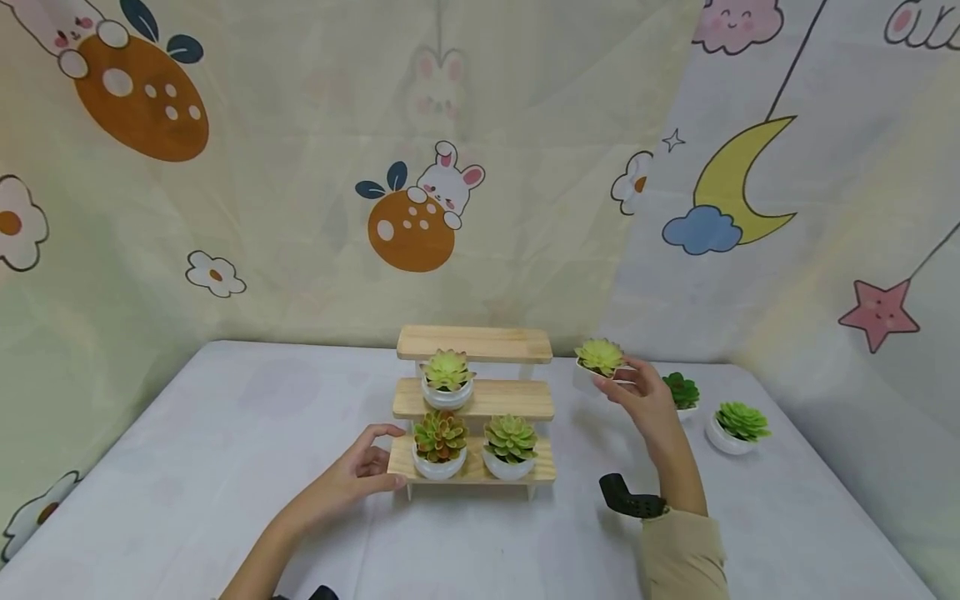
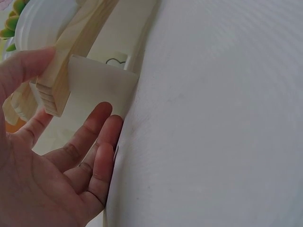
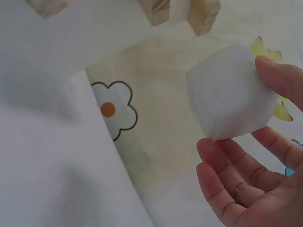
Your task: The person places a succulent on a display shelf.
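A three-tier wooden plant stand (image 1: pixel 472 411) with white supports stands on the table. My left hand (image 1: pixel 365 465) grips the left end of its lowest board (image 2: pixel 61 80) between thumb and index finger, the other fingers loosely bent below. My right hand (image 1: pixel 645 400) holds a potted succulent (image 1: pixel 600 357) in the air right of the stand; its angular white pot (image 3: pixel 232 92) is pinched between thumb and fingers. One succulent (image 1: pixel 447 379) sits on the middle board's left. On the lowest board are a reddish succulent (image 1: pixel 439 446) and a green succulent (image 1: pixel 510 450).
At the right of the table stand a dark green succulent (image 1: pixel 681 392), partly behind my right wrist, and a bright green succulent (image 1: pixel 738 427) in a round white pot. A cartoon-printed cloth (image 1: pixel 300 167) hangs behind the white tabletop (image 1: pixel 187 483).
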The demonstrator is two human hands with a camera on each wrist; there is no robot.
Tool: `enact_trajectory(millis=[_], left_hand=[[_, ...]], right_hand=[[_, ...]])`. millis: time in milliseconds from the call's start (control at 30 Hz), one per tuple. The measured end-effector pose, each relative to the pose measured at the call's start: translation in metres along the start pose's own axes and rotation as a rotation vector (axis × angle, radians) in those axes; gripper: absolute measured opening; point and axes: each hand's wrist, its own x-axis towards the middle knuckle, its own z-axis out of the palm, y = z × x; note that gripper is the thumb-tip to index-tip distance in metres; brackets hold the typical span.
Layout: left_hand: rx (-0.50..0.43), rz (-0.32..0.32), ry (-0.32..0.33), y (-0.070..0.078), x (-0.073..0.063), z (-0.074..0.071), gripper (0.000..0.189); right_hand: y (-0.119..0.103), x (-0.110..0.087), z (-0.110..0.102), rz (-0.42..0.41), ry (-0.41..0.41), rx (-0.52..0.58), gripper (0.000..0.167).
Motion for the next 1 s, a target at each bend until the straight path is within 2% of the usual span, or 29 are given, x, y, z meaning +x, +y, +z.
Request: enact_trajectory(millis=[100, 233, 267, 333, 467, 567, 767, 1000], left_hand=[[-0.002, 0.012, -0.003, 0.000, 0.000, 0.000, 0.060], [0.004, 0.005, 0.001, 0.000, 0.000, 0.000, 0.061], [0.003, -0.002, 0.004, 0.000, 0.000, -0.001, 0.061], [0.001, -0.012, 0.007, 0.001, 0.000, -0.001, 0.062], [-0.001, -0.018, 0.009, 0.001, 0.000, -0.001, 0.062], [0.001, -0.020, 0.010, 0.001, 0.000, -0.002, 0.062], [0.005, -0.018, 0.014, 0.002, -0.001, -0.001, 0.062], [0.024, 0.031, 0.015, 0.001, -0.001, -0.001, 0.060]], right_hand=[[0.000, 0.001, -0.002, -0.065, -0.030, 0.009, 0.068], [0.018, 0.016, -0.006, -0.141, -0.022, 0.034, 0.064], [0.016, 0.016, -0.006, -0.153, -0.028, 0.036, 0.064], [0.007, 0.011, -0.004, -0.171, -0.038, 0.041, 0.063], [-0.040, -0.019, 0.005, -0.168, -0.108, 0.033, 0.064], [-0.057, -0.029, 0.012, -0.162, -0.143, 0.038, 0.060], [-0.063, -0.033, 0.026, -0.172, -0.215, 0.025, 0.057], [-0.061, -0.033, 0.041, -0.189, -0.271, -0.015, 0.054]])
